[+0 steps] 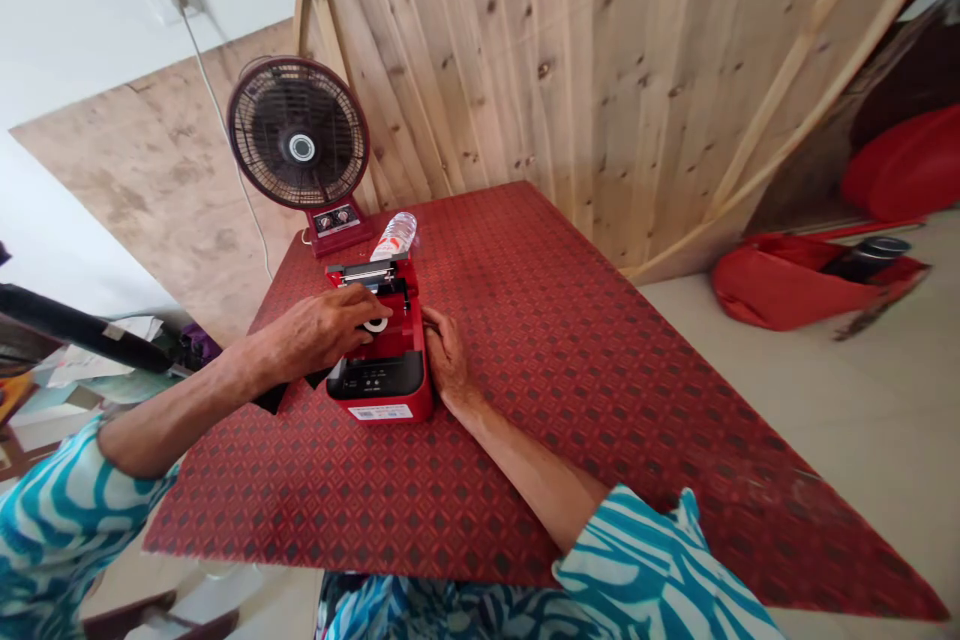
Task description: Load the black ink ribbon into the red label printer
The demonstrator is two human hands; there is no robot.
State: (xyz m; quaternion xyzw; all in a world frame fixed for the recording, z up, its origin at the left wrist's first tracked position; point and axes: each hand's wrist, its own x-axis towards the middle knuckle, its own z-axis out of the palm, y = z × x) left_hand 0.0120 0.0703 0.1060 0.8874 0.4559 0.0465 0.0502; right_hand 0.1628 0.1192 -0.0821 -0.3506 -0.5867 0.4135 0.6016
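A red and black label printer (386,375) stands on the table with its lid (371,270) raised, showing the red compartment inside. My left hand (330,325) reaches over from the left, fingers bent and closed into the compartment. At its fingertips is a small white paper roll (377,325) with a dark centre, seen end-on and partly hidden by the fingers. My right hand (448,355) lies along the printer's right side, its fingers curled against the red casing and steadying it. A white label with print is on the printer's front.
Behind the printer a clear plastic bottle (395,235) lies on the red patterned table (570,370). A dark red fan (300,145) stands at the table's back left corner. Wooden boards (525,50) rise behind the table. A red bag (787,280) is on the floor at right.
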